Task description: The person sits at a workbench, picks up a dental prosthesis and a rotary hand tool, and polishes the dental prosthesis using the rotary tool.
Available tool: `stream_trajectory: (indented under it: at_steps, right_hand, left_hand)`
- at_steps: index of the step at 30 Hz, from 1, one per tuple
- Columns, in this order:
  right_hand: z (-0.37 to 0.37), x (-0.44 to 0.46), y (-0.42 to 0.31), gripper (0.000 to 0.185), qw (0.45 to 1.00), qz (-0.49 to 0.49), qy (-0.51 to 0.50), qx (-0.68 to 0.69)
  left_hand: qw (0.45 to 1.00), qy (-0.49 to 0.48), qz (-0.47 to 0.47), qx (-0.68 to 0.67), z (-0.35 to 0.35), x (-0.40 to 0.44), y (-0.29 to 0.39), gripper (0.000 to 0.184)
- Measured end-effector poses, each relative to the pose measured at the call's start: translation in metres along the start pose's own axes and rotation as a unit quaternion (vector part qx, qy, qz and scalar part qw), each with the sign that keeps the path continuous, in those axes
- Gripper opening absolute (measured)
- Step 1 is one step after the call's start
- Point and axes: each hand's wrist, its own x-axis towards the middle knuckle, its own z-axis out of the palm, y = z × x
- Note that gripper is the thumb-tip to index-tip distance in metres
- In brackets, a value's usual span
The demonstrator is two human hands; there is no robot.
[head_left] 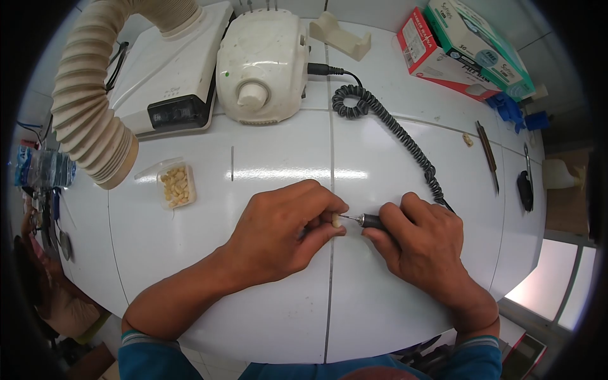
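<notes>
Piece (336, 220): small and cream-coloured, it is sitting between the thumb and fingertips of the left hand (278, 229), over the middle of the table (285, 326).
Left hand: thumb and fingers are pinching the piece.
Handpiece (372, 221): the right hand (425, 244) is gripping its dark body, and its thin metal tip is pointing left at the piece; whether the two are touching, I cannot tell.
Spacing: the hands are facing each other, near but apart.
Cord (405, 143): coiled and black, it is running from the far side down to the right hand.
Control unit (272, 60): white, with a round knob (253, 96), it is standing far, left of centre.
Cradle (340, 38): cream-coloured, it is lying to the right of the control unit.
Container (190, 203): clear and open, it is holding many cream pieces (177, 185), left of the hands.
Rod (232, 163): thin, it is lying beyond the left hand.
Hose (88, 114): ribbed and beige, it is curving down at the far left.
Boxes (437, 60): red and green ones are standing together, far right.
Brown tool (487, 153): it is lying right, with a small yellowish lump (467, 140) near it.
</notes>
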Motion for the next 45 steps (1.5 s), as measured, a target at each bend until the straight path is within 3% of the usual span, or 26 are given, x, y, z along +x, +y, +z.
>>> stream_trajectory:
  at_steps: [16,22,45]
  right_hand:
    - [0.0022,-0.0019,0.0036,0.034,0.999,0.016,0.009,0.027]
    - [0.0024,-0.0022,0.0039,0.034,1.0,0.01,0.009,0.027]
    - [0.0019,-0.0001,0.0015,0.034,1.0,0.006,0.007,0.012]
  left_hand:
    - [0.999,0.033,0.013,-0.017,0.0007,0.0008,-0.0025,0.032]
    - [0.999,0.008,-0.029,-0.02,-0.0011,-0.0007,-0.0016,0.032]
    - [1.0,-0.016,-0.015,-0.007,-0.0021,-0.0007,-0.0003,0.029]
